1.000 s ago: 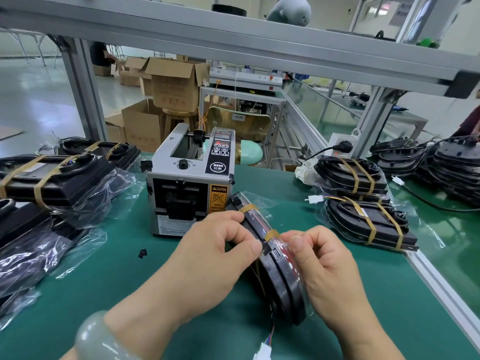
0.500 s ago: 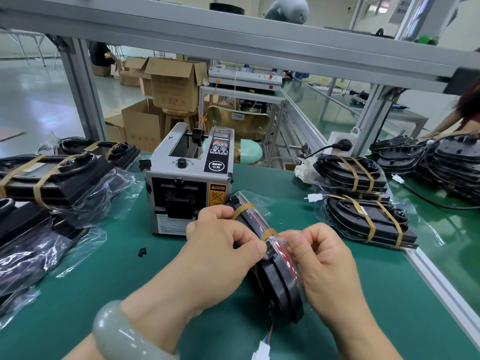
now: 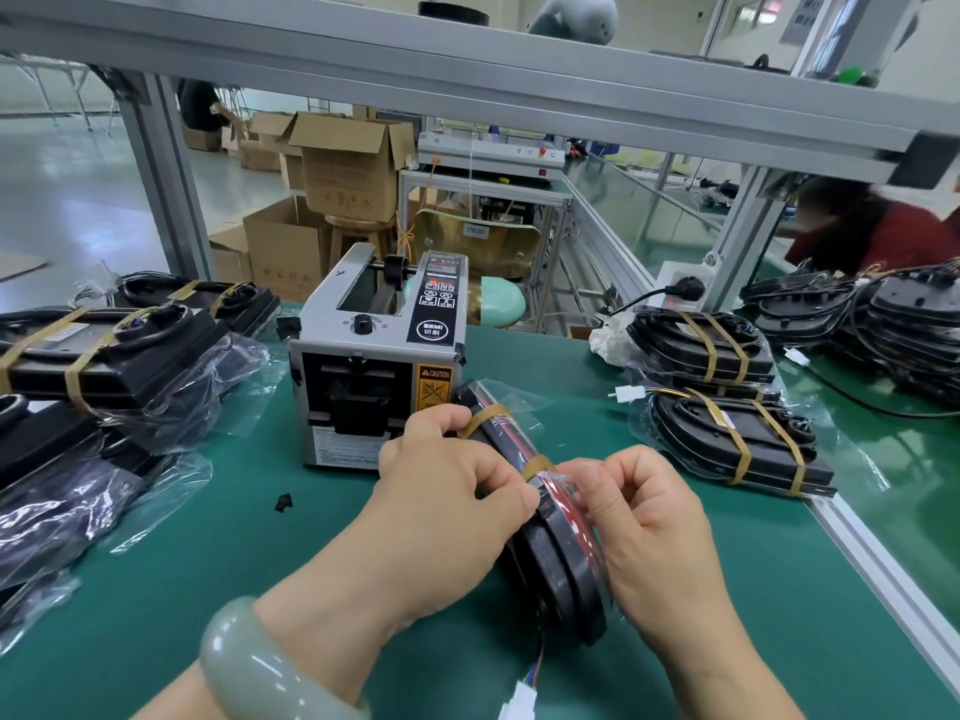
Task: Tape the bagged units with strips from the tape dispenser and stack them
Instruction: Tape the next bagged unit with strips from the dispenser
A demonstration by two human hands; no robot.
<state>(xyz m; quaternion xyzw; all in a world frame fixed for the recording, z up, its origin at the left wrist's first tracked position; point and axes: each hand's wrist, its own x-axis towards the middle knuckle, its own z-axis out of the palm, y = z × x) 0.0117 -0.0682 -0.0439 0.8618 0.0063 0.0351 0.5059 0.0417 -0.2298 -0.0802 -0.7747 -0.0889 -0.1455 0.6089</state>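
A black bagged unit (image 3: 558, 566) stands on edge on the green mat, two brown tape strips (image 3: 536, 466) wrapped over its top rim. My left hand (image 3: 447, 491) grips its left face, fingers curled over the rim. My right hand (image 3: 641, 522) pinches the bag and the nearer strip from the right. The grey tape dispenser (image 3: 376, 376) sits just behind my left hand. Taped units lie stacked at the right (image 3: 727, 444) and at the left (image 3: 104, 356).
Untaped bagged units (image 3: 67, 491) lie at the left front. A white connector (image 3: 517, 701) with coloured wires trails from the held unit. A small black scrap (image 3: 283, 503) lies on the mat. Bare units with cables (image 3: 893, 314) pile far right, beside a person in red.
Both hands have shifted slightly along the unit's top rim, and the unit now stands a little more upright. A person in red has leaned into view at the far right.
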